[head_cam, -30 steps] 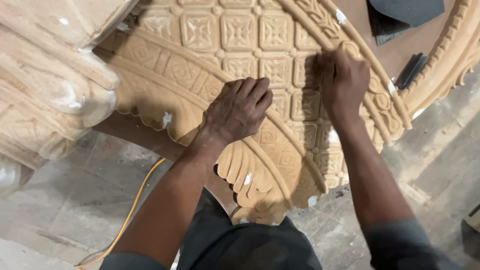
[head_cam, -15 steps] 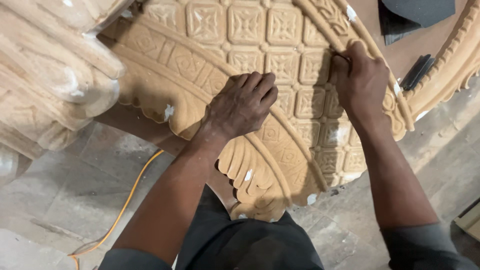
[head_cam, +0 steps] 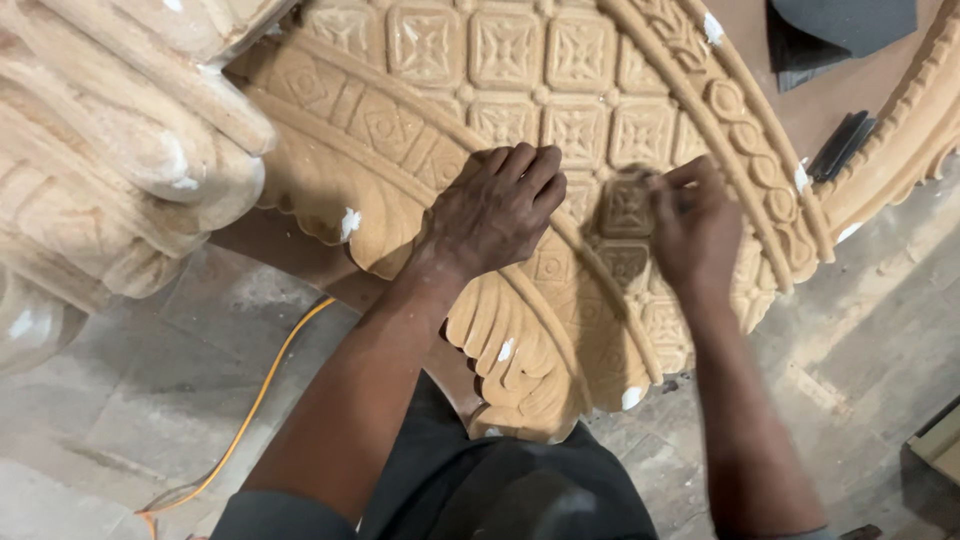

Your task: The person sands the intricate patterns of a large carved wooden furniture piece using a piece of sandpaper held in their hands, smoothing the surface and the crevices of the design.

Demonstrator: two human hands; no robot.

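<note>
Nearest: your two forearms reach up from dark lap over grey stone floor (head_cam: 120, 420); one yellow cable (head_cam: 262, 385) trails there.

Left hand (head_cam: 495, 210): fingers curled, pressed flat on carved wooden panel (head_cam: 470, 110), steadying, gripping nothing.

Right hand (head_cam: 695, 225): blurred, fingertips pinched onto one square rosette (head_cam: 625, 208); what it grips, cannot tell.

Step in hand, likely: rubbing down rosette relief. Next move calls for firm brace, light pressure.

Further: one stacked carving (head_cam: 110, 150) left, one curved moulding (head_cam: 900, 140) right, one dark sheet (head_cam: 840, 25), white filler dabs, roughly ten.
</note>
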